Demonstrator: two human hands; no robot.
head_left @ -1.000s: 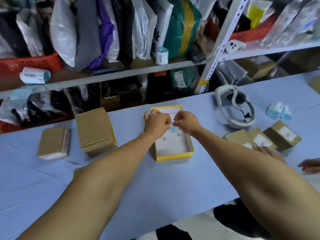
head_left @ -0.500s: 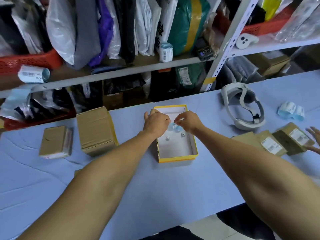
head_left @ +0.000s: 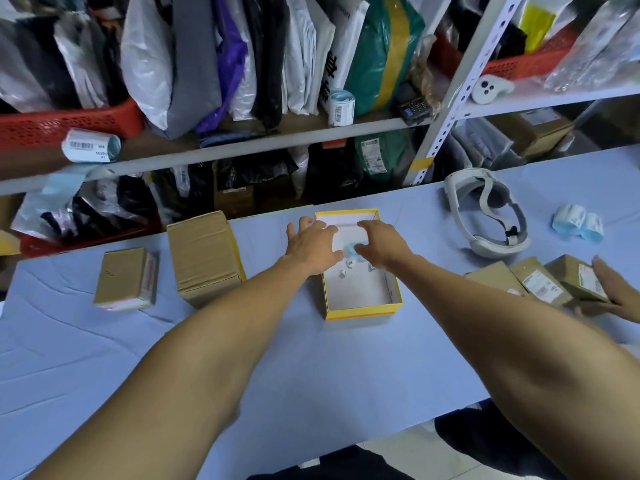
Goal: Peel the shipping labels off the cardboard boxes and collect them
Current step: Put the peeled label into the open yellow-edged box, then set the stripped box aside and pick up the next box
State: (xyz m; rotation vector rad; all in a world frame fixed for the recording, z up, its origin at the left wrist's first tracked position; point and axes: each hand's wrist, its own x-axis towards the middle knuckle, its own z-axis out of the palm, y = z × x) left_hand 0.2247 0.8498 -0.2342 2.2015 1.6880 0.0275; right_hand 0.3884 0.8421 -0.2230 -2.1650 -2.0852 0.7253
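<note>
Cardboard first, at the far left: a small brown box [head_left: 126, 278] lies flat on the blue table [head_left: 311, 375], with a taller brown box [head_left: 206, 258] just beside it on the right; neither shows a label on the faces in view. Next, at the middle, stands the yellow-edged tray [head_left: 362, 311], open-topped and white inside, holding a few small white scraps. Over its far half, the left hand [head_left: 313, 245] is spread, fingers straight and reaching past the tray's left wall. Close beside it, the right hand [head_left: 381, 244] has its fingers extended forward over the tray; whether its thumb touches the peeled label [head_left: 349, 247] I cannot tell, as the hand hides part of it. That label sits between the two hands, inside the tray: a small crumpled scrap, pale blue with white.

I judge it nearly weightless, limp and tacky on one side, likely to cling to skin or fold onto itself, so it is best taken by a free edge with fingertips and shaken loose over the tray.

Further right lies a white headset [head_left: 485, 216], with two rolled labels [head_left: 576, 221] beyond it. Nearest the right edge, three small boxes [head_left: 540, 284] lie together, two showing white printed labels, and another person's hand [head_left: 613, 289] rests on the rightmost.
</note>
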